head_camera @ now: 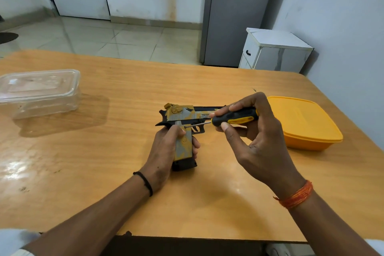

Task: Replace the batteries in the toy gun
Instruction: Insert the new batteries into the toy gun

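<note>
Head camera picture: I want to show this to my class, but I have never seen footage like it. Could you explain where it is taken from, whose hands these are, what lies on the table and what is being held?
There is no machine here. A person wears one wide-angle camera on the head, looking forward and down, so you see that person's own two arms reaching in from the bottom edge.

The left hand grips the handle of a yellow and grey toy gun, holding it just above a wooden table. The right hand holds a black and yellow screwdriver by its handle, with the thin metal tip set against the gun near the top of the grip, likely at a screw, though that is too small to see.

On the table, a clear plastic box sits to the left and a yellow lidded box to the right.
</note>
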